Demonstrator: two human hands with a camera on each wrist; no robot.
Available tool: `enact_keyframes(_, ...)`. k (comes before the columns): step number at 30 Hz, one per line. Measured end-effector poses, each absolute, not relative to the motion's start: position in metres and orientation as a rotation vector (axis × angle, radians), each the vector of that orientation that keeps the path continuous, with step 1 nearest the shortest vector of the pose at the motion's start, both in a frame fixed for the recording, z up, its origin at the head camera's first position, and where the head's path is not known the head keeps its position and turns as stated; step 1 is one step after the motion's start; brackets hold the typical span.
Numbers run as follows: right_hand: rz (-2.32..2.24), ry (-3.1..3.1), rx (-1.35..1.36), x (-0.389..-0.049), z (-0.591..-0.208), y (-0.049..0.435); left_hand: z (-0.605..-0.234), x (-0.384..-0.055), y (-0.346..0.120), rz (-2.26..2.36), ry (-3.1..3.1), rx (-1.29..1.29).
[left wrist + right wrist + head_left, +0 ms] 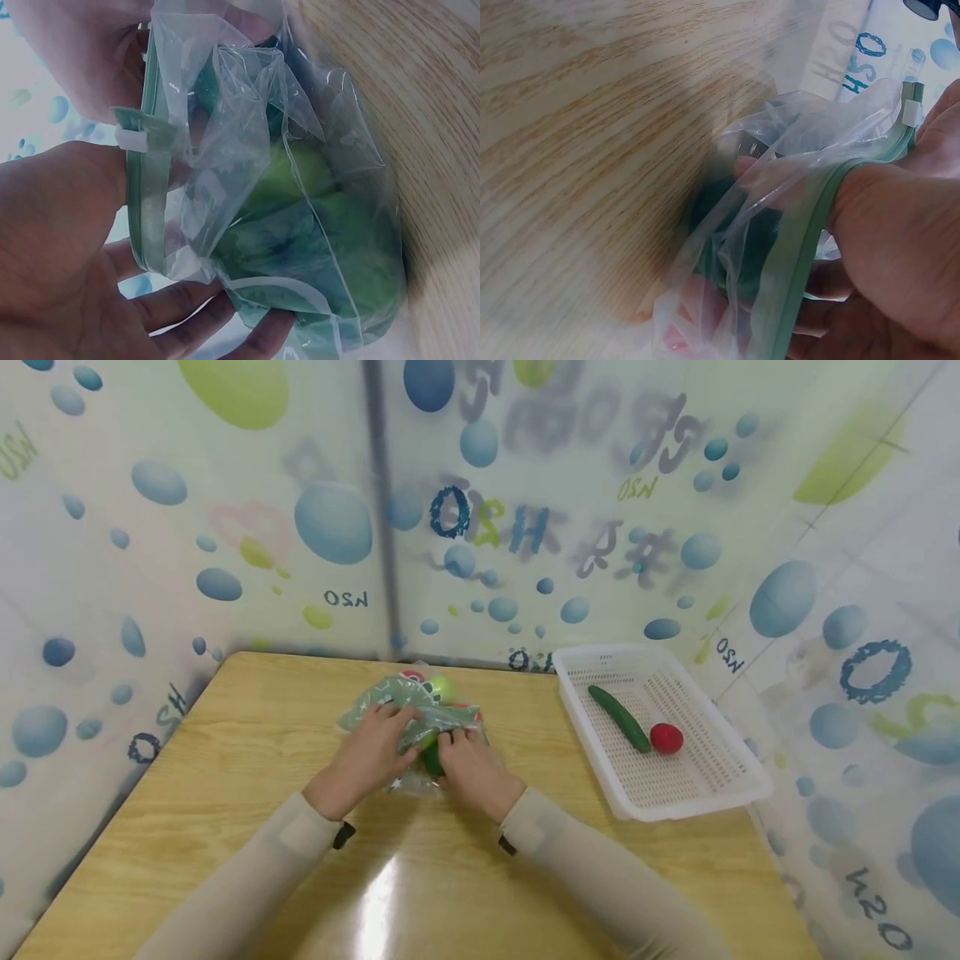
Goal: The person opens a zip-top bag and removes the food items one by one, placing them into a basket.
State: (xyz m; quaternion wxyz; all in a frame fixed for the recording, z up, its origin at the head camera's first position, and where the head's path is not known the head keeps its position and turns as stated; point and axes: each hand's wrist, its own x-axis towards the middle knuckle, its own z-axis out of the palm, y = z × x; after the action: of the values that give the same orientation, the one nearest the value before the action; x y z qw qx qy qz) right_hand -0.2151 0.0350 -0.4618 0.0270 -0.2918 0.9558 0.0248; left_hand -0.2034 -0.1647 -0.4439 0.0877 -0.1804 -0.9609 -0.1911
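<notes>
A clear zip bag [405,693] with a green slider strip lies on the table, bulging with green, light green and red pieces. My left hand [372,749] grips the bag at its mouth; in the left wrist view its thumb goes behind the zip strip [148,217] and its fingers [191,319] spread along the outside. Through the opening reaches my right hand [477,768], holding a dark green vegetable [739,240] inside the bag. Its thumb shows through the plastic against that vegetable. A light green rounded piece [292,176] lies beside it, partly veiled by folds.
At the right of the wooden table [225,727] stands a white perforated basket [592,760]. It holds a cucumber [619,718] and a red round piece [666,738]. A patterned curtain [330,602] closes off the back and sides.
</notes>
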Motion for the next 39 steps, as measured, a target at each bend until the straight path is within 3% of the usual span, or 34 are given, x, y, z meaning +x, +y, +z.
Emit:
enact_keyframes(25,-0.038,2.946,-0.936,-0.215,-0.462,0.037,-0.448,-0.207,-0.167,-0.559,-2.852,-0.548)
enact_keyframes(39,-0.097,2.973,-1.034,-0.213,-0.435,0.043,-0.445,-0.207,-0.169,-0.62,-2.813,-0.572)
